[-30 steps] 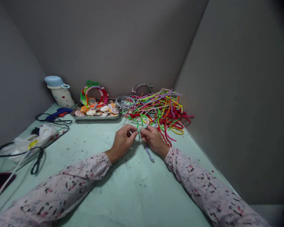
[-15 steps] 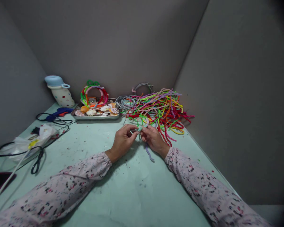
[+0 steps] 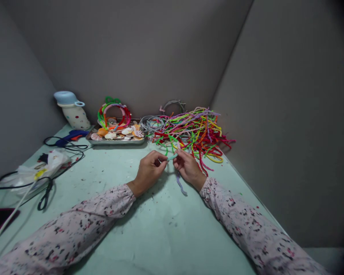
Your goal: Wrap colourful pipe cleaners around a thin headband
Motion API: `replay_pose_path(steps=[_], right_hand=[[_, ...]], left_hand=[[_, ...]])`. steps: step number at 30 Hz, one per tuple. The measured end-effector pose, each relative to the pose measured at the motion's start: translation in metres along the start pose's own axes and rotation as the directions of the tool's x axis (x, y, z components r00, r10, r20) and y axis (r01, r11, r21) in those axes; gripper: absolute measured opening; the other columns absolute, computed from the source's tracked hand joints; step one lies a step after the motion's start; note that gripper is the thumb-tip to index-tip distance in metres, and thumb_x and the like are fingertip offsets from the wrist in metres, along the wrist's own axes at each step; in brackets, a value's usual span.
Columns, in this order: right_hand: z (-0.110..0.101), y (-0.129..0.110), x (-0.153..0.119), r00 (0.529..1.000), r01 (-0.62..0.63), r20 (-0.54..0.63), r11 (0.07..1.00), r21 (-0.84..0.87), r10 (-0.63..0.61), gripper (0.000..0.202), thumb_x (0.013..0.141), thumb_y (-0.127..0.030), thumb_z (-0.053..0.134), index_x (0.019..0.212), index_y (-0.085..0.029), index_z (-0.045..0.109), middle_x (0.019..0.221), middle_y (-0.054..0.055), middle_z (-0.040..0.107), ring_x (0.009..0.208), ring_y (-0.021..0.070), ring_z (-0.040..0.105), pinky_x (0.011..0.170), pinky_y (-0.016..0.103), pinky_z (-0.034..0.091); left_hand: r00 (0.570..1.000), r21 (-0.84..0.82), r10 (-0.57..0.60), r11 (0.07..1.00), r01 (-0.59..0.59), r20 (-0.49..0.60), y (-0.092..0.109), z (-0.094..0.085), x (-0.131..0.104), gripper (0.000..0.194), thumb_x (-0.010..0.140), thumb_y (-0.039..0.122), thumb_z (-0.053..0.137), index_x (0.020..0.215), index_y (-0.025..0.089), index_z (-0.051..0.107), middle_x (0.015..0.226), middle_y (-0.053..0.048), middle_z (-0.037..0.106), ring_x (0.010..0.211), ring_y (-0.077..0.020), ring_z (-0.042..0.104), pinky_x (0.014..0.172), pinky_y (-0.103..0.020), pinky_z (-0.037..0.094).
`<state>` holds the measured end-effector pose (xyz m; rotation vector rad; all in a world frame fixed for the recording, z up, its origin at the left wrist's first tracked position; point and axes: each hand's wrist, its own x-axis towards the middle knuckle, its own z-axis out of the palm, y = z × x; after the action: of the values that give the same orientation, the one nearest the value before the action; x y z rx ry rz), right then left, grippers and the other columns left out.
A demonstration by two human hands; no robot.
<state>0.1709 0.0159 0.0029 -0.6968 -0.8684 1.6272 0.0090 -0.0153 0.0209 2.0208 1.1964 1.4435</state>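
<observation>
A short light-green fuzzy stem (image 3: 172, 157) spans the gap between my two hands at the middle of the table. The fingertips of my left hand (image 3: 151, 167) pinch its left end. My right hand (image 3: 188, 167) pinches its other end between thumb and forefinger. A pale lilac piece rises just above my right fingertips. Below my right hand, a purple fuzzy stem (image 3: 181, 186) lies on the pale green table (image 3: 172, 233). Just behind my hands is a tangled pile of coloured fuzzy stems (image 3: 200, 130).
A metal tray (image 3: 117, 143) of shells stands at the back, with colourful wrapped rings (image 3: 114, 114) on it. Beside it lies coiled grey wire (image 3: 153, 124). Further left are a bottle (image 3: 74, 112), black cables (image 3: 47, 194) and a plastic bag (image 3: 53, 160). Grey partitions enclose the table.
My right hand has shifted slightly right, away from my left hand, and its fingers have moved along the light-green stem. More of the stem shows between the hands. My left hand is nearly still.
</observation>
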Motion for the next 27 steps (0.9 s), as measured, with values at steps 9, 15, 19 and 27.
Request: replay_pose_path(steps=[9,15,19,27], right_hand=[[0.0006,0.0000,0.0006,1.000,0.000,-0.018,1.000,-0.015,0.000,0.021,0.077,-0.036,0.068,0.076,-0.018,0.058,0.057,-0.003,0.058,0.042,0.0058,0.048,0.038,0.015,0.038],[0.0028,-0.0017,-0.0008,0.999,-0.014,-0.032,1.000,-0.026,0.013,0.025,0.074,-0.038,0.071,0.076,-0.018,0.057,0.057,-0.002,0.058,0.042,0.0061,0.048,0.038,0.016,0.038],[0.0012,-0.0006,-0.0008,1.000,-0.016,-0.014,0.999,-0.030,0.015,0.024,0.077,-0.038,0.069,0.075,-0.017,0.058,0.058,-0.002,0.058,0.042,0.0056,0.049,0.039,0.015,0.038],[-0.0008,0.0011,0.0000,1.000,-0.029,-0.006,0.999,-0.040,0.029,0.025,0.076,-0.040,0.069,0.076,-0.018,0.057,0.059,-0.003,0.057,0.043,0.0057,0.048,0.040,0.015,0.038]], left_hand=[[0.999,-0.014,0.037,0.999,-0.037,-0.016,-0.0015,0.0006,-0.0001,0.012,0.078,0.013,0.061,0.089,0.017,0.065,0.078,0.000,0.058,0.059,-0.0068,0.051,0.055,-0.019,0.042],[0.996,-0.019,0.091,0.996,-0.091,-0.023,-0.0031,0.0004,0.0001,0.015,0.080,0.014,0.061,0.092,0.019,0.069,0.078,0.000,0.056,0.060,-0.0070,0.050,0.056,-0.019,0.042],[0.994,0.001,0.101,0.995,-0.101,-0.034,-0.0029,-0.0001,0.0010,0.015,0.079,0.012,0.061,0.089,0.019,0.069,0.076,0.000,0.056,0.061,-0.0076,0.051,0.056,-0.019,0.043],[0.995,0.027,0.102,0.994,-0.102,-0.017,-0.0020,-0.0010,0.0002,0.018,0.076,0.007,0.060,0.087,0.019,0.069,0.076,0.000,0.057,0.064,-0.0086,0.054,0.059,-0.020,0.044]])
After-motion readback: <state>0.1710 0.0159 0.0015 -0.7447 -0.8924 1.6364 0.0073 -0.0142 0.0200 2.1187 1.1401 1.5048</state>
